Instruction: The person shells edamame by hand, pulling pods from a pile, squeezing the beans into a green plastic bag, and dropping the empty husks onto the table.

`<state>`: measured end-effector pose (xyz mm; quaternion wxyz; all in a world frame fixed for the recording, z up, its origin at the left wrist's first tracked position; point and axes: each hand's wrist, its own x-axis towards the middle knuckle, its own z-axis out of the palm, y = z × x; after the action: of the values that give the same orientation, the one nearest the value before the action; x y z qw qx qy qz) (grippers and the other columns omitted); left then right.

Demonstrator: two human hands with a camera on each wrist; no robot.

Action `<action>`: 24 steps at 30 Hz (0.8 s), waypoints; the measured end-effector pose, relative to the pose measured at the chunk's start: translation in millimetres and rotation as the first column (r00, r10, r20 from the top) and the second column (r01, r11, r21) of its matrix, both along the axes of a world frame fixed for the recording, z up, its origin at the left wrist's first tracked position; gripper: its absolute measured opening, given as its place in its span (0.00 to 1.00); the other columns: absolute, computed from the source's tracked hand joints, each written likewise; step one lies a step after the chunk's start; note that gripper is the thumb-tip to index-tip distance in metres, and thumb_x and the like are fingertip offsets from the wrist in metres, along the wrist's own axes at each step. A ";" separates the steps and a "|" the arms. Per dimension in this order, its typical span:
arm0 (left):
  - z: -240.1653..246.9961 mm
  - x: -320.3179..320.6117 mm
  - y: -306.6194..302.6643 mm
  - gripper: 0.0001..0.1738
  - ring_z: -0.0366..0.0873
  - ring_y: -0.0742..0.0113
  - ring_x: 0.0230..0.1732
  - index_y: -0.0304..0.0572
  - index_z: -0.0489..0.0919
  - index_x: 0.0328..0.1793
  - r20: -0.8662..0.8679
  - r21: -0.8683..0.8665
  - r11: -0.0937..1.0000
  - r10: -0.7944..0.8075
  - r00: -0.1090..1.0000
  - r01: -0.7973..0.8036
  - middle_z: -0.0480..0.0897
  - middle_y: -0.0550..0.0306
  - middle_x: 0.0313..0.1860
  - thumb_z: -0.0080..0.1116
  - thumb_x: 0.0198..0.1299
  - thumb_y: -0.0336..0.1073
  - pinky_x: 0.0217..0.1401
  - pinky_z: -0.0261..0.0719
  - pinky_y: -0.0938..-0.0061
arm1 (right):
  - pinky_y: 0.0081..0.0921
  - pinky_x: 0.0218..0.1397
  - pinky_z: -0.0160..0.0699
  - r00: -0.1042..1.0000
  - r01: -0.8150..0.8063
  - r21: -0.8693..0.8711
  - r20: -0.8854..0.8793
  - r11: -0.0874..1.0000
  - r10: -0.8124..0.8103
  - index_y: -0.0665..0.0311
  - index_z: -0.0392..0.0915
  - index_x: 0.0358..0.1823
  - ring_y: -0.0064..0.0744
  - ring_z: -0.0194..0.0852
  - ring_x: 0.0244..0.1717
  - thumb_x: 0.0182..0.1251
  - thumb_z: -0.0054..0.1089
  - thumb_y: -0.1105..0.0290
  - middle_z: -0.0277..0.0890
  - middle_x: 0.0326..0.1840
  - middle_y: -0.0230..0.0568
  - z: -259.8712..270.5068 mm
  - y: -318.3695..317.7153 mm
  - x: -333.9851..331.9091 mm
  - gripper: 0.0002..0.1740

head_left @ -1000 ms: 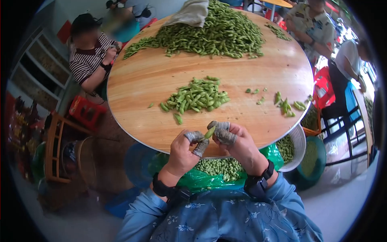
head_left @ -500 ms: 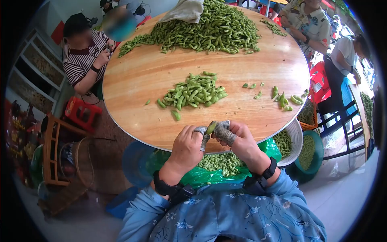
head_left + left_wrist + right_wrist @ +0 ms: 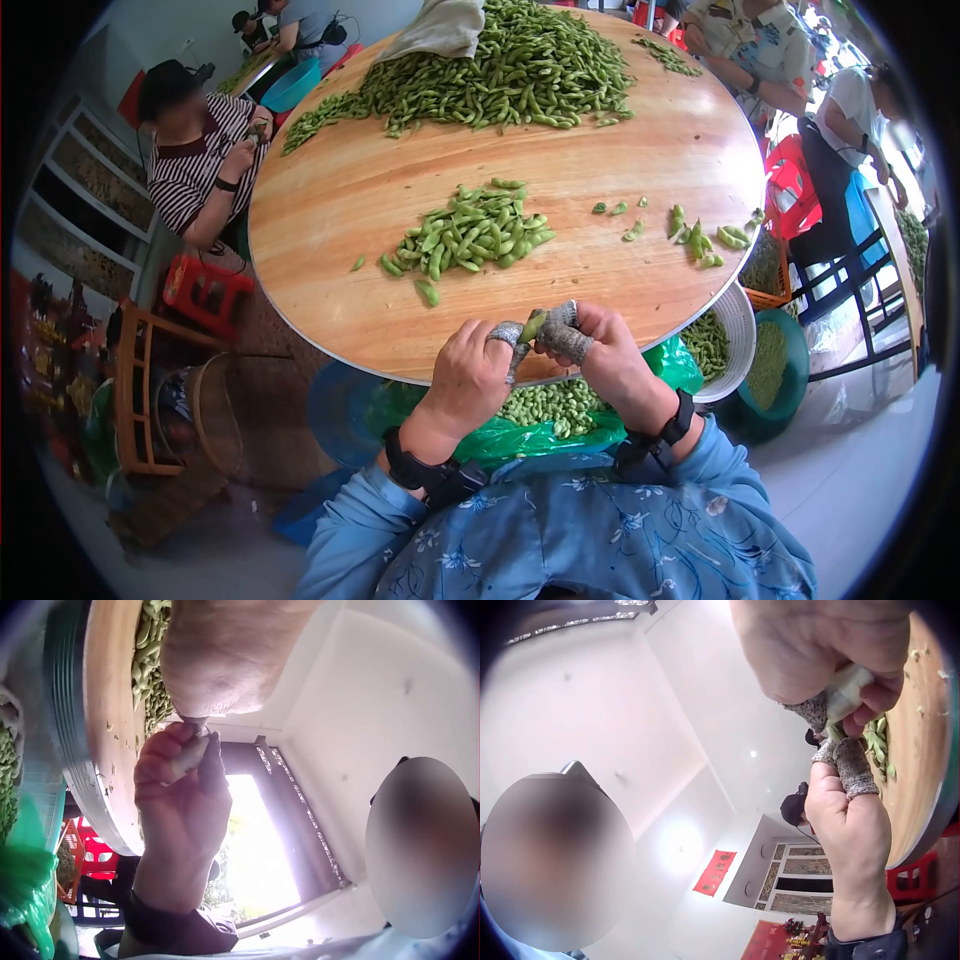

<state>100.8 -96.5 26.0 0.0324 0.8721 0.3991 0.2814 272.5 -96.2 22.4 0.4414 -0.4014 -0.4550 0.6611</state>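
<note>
A green pod [image 3: 533, 327] is pinched between both hands above the near edge of the round wooden table [image 3: 330, 250]. Grey knitted covers wrap the thumb and a finger of each hand. My left hand [image 3: 468, 375] grips the pod's lower end; my right hand [image 3: 605, 350] holds its upper end. In the right wrist view the left hand [image 3: 851, 817] meets the right hand [image 3: 825, 645] at the pod [image 3: 835, 733]. A small pile of pods [image 3: 465, 235] lies just beyond the hands. Shelled beans [image 3: 555, 407] sit in green plastic [image 3: 500, 442] below the table edge.
A large pod heap [image 3: 510, 75] with a cloth [image 3: 435, 30] covers the table's far side. Loose pods [image 3: 695, 240] lie at right. A white basket [image 3: 738, 345] and a green basin [image 3: 790, 375] stand right of the table. Several people sit around.
The left hand has turned and closed in on the pod, its fingers now beside the right hand's. The pod stays between the hands. The head view has shifted slightly, moving the table leftward in the picture.
</note>
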 end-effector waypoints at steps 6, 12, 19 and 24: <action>-19.3 6.0 -2.3 0.09 0.73 0.50 0.30 0.32 0.71 0.36 0.290 -0.203 0.978 0.013 0.957 0.048 0.75 0.47 0.29 0.53 0.48 0.27 0.33 0.71 0.66 | 0.13 0.35 0.66 0.987 -0.043 0.022 -0.154 0.999 0.046 0.65 0.74 0.36 0.14 0.67 0.30 0.60 0.54 0.70 0.74 0.30 0.27 -12.3 -0.6 3.9 0.07; -18.8 7.1 -5.1 0.07 0.68 0.77 0.26 0.37 0.72 0.39 0.742 -0.648 0.444 0.551 0.382 0.619 0.71 0.65 0.24 0.44 0.61 0.32 0.28 0.68 0.81 | 0.17 0.43 0.69 0.962 -0.049 0.196 -0.256 0.979 0.100 0.69 0.73 0.40 0.18 0.69 0.38 0.60 0.53 0.72 0.75 0.34 0.30 -24.8 1.4 5.8 0.09; -12.9 17.4 -1.3 0.08 0.64 0.83 0.22 0.39 0.73 0.37 0.666 -0.619 0.692 0.213 0.715 0.371 0.71 0.68 0.24 0.46 0.61 0.36 0.24 0.61 0.89 | 0.17 0.41 0.68 0.999 -0.037 0.144 0.007 0.989 0.036 0.70 0.72 0.37 0.17 0.68 0.36 0.59 0.54 0.72 0.74 0.32 0.31 -14.8 -1.5 9.5 0.08; -6.7 9.5 2.1 0.08 0.63 0.85 0.21 0.39 0.73 0.35 0.705 -0.704 0.454 0.357 0.613 0.546 0.73 0.67 0.25 0.45 0.60 0.33 0.22 0.61 0.89 | 0.17 0.39 0.68 0.987 -0.148 0.229 -0.020 0.962 0.157 0.70 0.73 0.35 0.17 0.68 0.34 0.58 0.54 0.75 0.74 0.31 0.32 -13.7 1.6 17.4 0.06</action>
<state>110.3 -94.3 19.3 0.6677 0.5259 0.3683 0.3768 289.9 -94.7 8.7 0.4405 -0.2997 -0.5485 0.6444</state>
